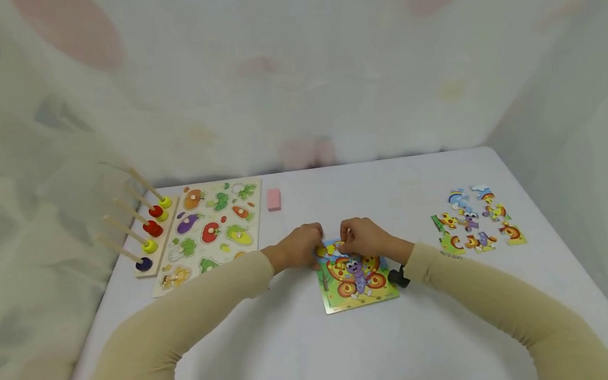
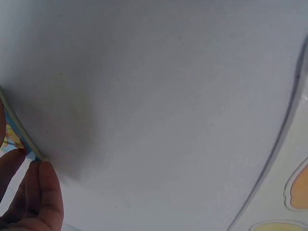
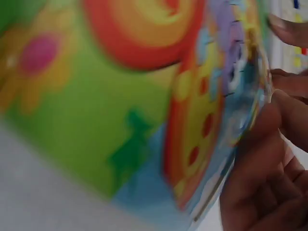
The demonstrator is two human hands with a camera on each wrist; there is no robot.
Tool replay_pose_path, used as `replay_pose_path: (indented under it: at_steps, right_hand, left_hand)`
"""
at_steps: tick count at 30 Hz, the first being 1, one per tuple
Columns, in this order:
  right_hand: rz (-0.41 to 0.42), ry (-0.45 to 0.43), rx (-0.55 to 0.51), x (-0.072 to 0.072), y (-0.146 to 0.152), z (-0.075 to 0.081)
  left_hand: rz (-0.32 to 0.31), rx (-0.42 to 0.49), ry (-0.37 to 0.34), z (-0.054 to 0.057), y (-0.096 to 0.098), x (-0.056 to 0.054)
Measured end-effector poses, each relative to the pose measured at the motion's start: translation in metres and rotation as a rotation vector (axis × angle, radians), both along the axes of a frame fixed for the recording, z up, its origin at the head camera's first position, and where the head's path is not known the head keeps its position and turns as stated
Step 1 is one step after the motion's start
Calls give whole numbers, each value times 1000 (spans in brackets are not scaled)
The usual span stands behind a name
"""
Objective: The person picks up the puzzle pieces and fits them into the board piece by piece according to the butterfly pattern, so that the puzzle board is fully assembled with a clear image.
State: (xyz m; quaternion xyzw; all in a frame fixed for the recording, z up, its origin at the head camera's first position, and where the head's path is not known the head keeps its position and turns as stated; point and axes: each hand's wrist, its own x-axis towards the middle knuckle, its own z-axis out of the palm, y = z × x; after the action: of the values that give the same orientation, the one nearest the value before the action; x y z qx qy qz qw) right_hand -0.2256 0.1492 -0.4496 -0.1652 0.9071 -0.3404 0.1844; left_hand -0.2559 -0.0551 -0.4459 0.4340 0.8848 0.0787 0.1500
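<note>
A square butterfly puzzle board [image 1: 360, 283] lies tilted slightly on the white table, its near edge toward me. My left hand [image 1: 301, 246] pinches its far left corner; in the left wrist view the thumb [image 2: 10, 166] is over the picture and the fingers are against the edge. Beside it, my right hand [image 1: 368, 238] pinches a small puzzle piece at the board's far edge, mostly hidden by fingers. A yellow sun shape [image 1: 331, 249] shows between both hands. The right wrist view has the board's picture [image 3: 144, 120] close up and blurred, with right-hand fingers [image 3: 260, 168] at its edge.
Several loose butterfly puzzle pieces [image 1: 470, 221] lie at the right. On the left are a vegetable peg board [image 1: 215, 211] and a bead-stacking rack [image 1: 147, 265] with upright wooden rods. A pink block [image 1: 274, 200] sits behind the left hand. White curtains [image 1: 296, 84] hang behind the table.
</note>
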Motion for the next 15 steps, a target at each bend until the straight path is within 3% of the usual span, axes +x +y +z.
replay_pose_path:
  at_steps: [5, 12, 15]
  right_hand:
    - [12, 118, 135, 4, 4, -1]
    - [132, 178, 292, 12, 6, -1]
    - [146, 210, 313, 14, 7, -6]
  left_hand:
    - [5, -6, 4, 0, 2, 1]
    - [45, -42, -12, 3, 2, 2]
    - [47, -38, -22, 3, 2, 3]
